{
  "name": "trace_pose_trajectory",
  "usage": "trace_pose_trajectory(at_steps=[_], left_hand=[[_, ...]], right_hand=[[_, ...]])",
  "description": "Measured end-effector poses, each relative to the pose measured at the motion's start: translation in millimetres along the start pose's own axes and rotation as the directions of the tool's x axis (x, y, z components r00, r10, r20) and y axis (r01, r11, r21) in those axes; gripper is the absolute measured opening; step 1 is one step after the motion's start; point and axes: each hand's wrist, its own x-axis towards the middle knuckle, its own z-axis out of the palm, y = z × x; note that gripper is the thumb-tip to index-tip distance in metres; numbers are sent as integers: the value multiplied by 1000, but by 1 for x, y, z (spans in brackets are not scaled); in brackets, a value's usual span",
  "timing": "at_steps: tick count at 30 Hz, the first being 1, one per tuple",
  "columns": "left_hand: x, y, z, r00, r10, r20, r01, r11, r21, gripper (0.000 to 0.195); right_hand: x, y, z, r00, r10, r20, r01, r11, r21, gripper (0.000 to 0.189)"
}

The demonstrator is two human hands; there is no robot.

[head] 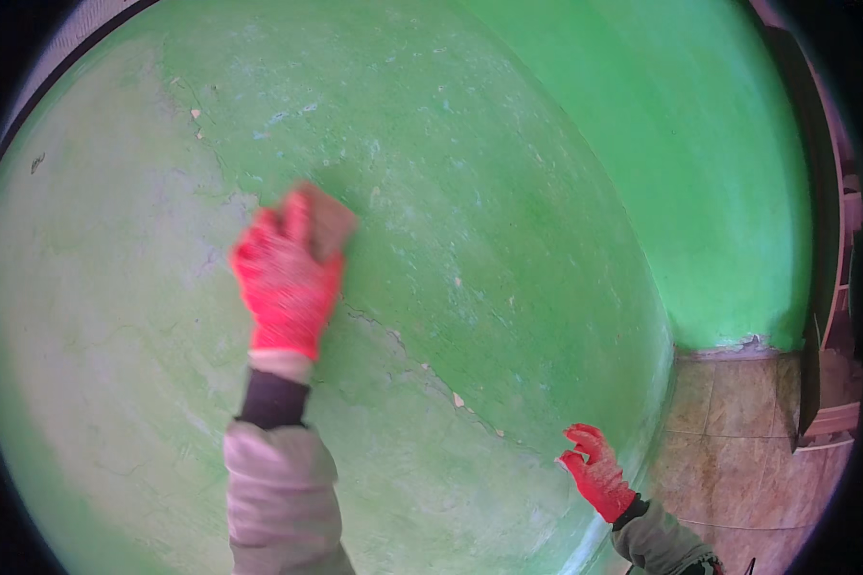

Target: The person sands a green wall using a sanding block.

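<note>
A red-gloved left hand (288, 287), my left hand, is closed around a brown, flat-sided block (331, 223). It presses the block to the painted green wall (489, 215), and hand and block look blurred. Thumb and fingers hide part of the block, so I cannot tell just what kind it is. My right hand (598, 474), in a matching dusty red glove, is lower right near the wall. Its fingers are bent and apart, with nothing clearly seen between them. Whether it touches the wall I cannot tell.
A crack (403, 345) with chipped paint runs diagonally across the wall, its lower left side pale and dusty. On the right, a brighter green wall (733, 215) meets brown flooring (741, 460), with chipped plaster (751, 347) at its foot. A wooden shelf unit (838, 388) stands at the right edge.
</note>
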Motion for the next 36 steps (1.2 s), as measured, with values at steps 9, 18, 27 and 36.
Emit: trace_pose_trajectory(at_steps=[9,18,27,36], left_hand=[[-151,106,46,863,477,166,-466,879,-104,75],[24,-30,-15,992,-124,-17,125,991,55,75],[-88,80,46,963,252,90,-260,963,78,72],[-152,80,19,931,272,245,-213,947,-242,81]], right_hand=[[-8,3,14,982,71,178,-75,997,17,37],[-3,7,-2,983,113,145,-112,994,-11,33],[-24,9,-4,957,193,216,-189,981,-38,32],[-12,17,-16,939,239,246,-269,959,92,32]])
